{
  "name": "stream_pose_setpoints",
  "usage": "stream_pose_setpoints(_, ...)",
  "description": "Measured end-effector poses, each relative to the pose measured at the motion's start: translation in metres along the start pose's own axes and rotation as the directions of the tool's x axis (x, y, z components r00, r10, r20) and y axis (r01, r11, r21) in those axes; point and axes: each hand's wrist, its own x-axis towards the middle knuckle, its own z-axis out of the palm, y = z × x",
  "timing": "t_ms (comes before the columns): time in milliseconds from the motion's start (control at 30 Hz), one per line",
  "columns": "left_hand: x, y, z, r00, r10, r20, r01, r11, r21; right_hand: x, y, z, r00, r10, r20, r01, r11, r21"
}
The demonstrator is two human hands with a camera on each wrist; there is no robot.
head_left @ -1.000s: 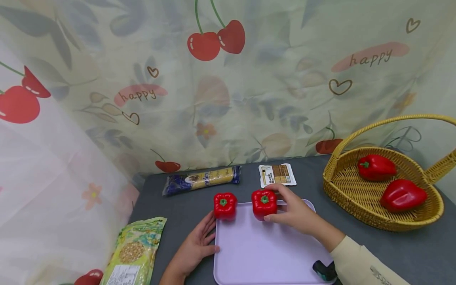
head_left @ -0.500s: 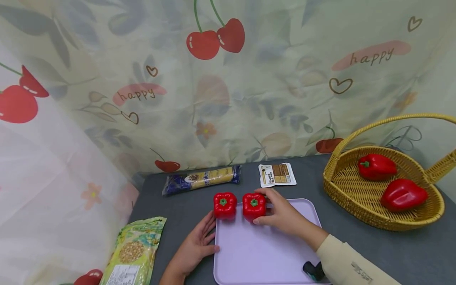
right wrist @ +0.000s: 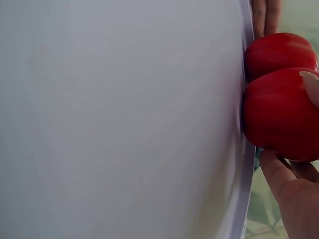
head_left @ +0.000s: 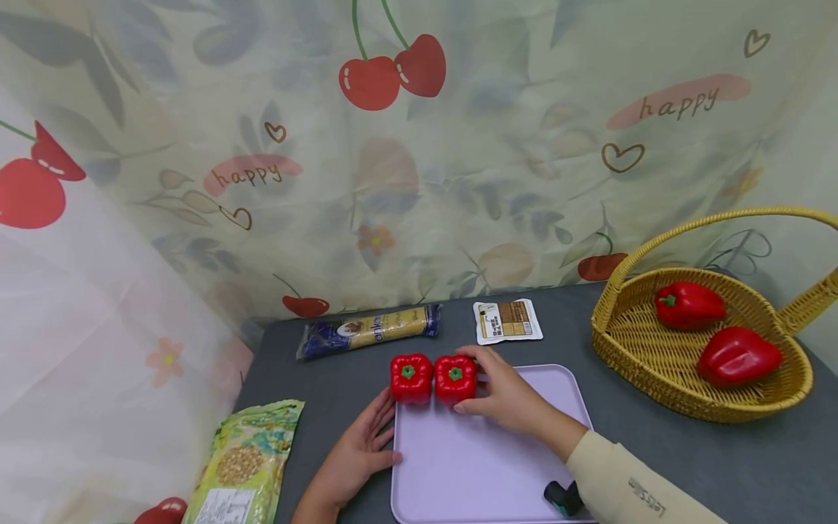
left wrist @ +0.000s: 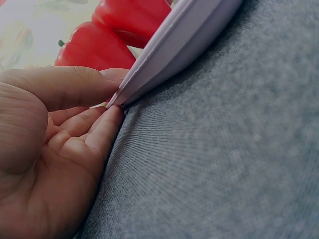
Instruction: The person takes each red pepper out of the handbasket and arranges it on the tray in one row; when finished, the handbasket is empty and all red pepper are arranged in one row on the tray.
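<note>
At the tray's far left corner, two red bell peppers stand side by side with green stems up. My right hand (head_left: 507,395) grips the right-hand bell pepper (head_left: 455,379), thumb on its near side and fingers behind it. That pepper comes right up against the left-hand bell pepper (head_left: 411,378). On the left side my left hand (head_left: 356,455) holds the rim of the pale purple tray (head_left: 471,466). In the left wrist view the thumb (left wrist: 75,85) lies over the tray's rim (left wrist: 164,55), with fingertips at its outer side.
A wicker basket (head_left: 644,364) with two more red peppers (head_left: 690,306) stands at the right. Behind the tray lie a long pasta packet (head_left: 369,331) and a small white-and-brown pouch (head_left: 508,322). A green grain bag (head_left: 245,462) lies at the left.
My right hand has slid its bell pepper leftward along the tray's far edge until it meets the other one. The left hand has stayed in place.
</note>
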Motion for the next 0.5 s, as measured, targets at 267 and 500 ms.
stream_pose_setpoints(267,-0.0004,-0.0006,-0.0006,1.000,0.005,0.002,-0.005,1.000,-0.003,-0.0002,-0.0017,0.0034,1.000,0.010,-0.022,-0.011,1.000,-0.026)
stream_pose_setpoints(500,-0.0008,0.0000,0.0005,1.000,0.005,-0.007,-0.005,1.000,0.003,-0.0044,-0.0042,0.0011,1.000,-0.003,-0.021,0.002,0.999,-0.043)
